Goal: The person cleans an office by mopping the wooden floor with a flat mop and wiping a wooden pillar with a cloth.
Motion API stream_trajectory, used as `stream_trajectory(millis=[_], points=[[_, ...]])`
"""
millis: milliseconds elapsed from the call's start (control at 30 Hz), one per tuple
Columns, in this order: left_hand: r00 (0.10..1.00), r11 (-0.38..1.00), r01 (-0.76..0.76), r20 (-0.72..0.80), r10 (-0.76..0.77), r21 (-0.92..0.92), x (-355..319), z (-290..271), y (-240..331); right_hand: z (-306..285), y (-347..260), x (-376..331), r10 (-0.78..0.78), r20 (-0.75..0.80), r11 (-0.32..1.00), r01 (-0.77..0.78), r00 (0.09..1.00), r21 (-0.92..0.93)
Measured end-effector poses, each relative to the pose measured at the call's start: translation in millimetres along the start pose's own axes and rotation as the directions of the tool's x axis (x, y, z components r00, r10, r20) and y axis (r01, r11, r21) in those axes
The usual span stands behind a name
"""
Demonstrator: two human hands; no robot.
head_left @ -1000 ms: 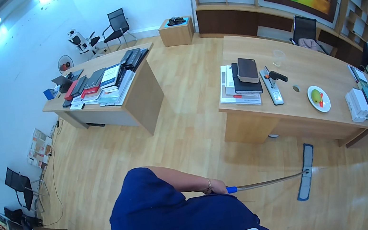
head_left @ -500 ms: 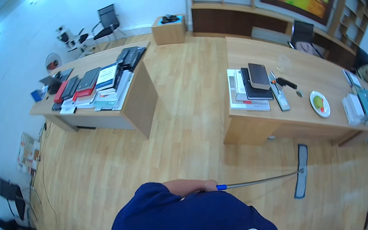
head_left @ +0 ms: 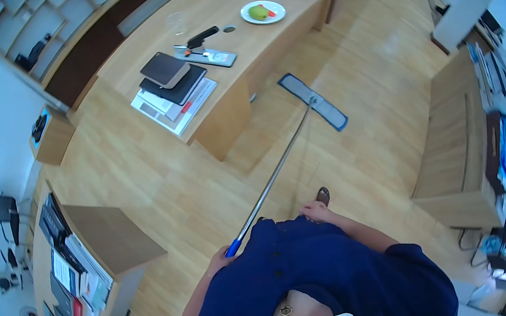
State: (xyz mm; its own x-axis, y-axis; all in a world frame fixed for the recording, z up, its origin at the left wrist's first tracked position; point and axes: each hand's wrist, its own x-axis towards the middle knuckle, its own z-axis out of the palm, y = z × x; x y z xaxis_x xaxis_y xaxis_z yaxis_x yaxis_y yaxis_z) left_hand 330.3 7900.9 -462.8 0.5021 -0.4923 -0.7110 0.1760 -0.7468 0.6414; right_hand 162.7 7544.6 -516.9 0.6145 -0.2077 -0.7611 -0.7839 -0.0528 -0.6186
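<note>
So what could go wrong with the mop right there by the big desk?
The flat mop head lies right beside the desk, so a push might knock its side. Only the left hand grips the blue end of the pole; the right hand is off it, so the long pole may swing wide. Papers overhang the desk edge and could get bumped.

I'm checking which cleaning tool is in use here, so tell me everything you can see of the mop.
The mop is a flat floor mop: a long thin metal-looking pole with a blue grip at its near end and a narrow rectangular head, grey with blue edging. The head lies flat on the wooden floor beside the large desk. The pole slants up to the person, whose left hand grips the blue end; the right hand is off it.
</note>
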Motion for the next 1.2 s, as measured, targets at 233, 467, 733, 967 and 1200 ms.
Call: stream_trajectory(millis=[233, 467, 733, 967, 1200], points=[[0.972, 0.919, 0.234, 0.081, -0.220, -0.316, -170, -79, -18, 36, 17, 17, -0.131, 0.088, 0.909, 0.155, 0.987, -0.386], [0.985, 0.938, 0.142, -0.051, -0.166, -0.316, -240, -122, -88, 65, -98, -8, -0.197, 0.622, 0.980, 0.135, 0.758, 0.147], [0.939, 0.940, 0.330, -0.077, -0.336, -0.083, -231, -142, 14, 124, -184, -25, -0.239, 0.638, 0.829, 0.496, 0.732, -0.259], [0.996, 0.999, -0.030, -0.083, 0.033, 0.037, -168, -128, -79, 84, -109, 52, -0.317, 0.322, 0.830, 0.425, 0.892, -0.360], [0.989, 0.962, 0.144, -0.002, -0.148, -0.234, -37, -71, -15, 35, -82, 42, -0.278, 0.293, 0.848, 0.377, 0.915, -0.373]])
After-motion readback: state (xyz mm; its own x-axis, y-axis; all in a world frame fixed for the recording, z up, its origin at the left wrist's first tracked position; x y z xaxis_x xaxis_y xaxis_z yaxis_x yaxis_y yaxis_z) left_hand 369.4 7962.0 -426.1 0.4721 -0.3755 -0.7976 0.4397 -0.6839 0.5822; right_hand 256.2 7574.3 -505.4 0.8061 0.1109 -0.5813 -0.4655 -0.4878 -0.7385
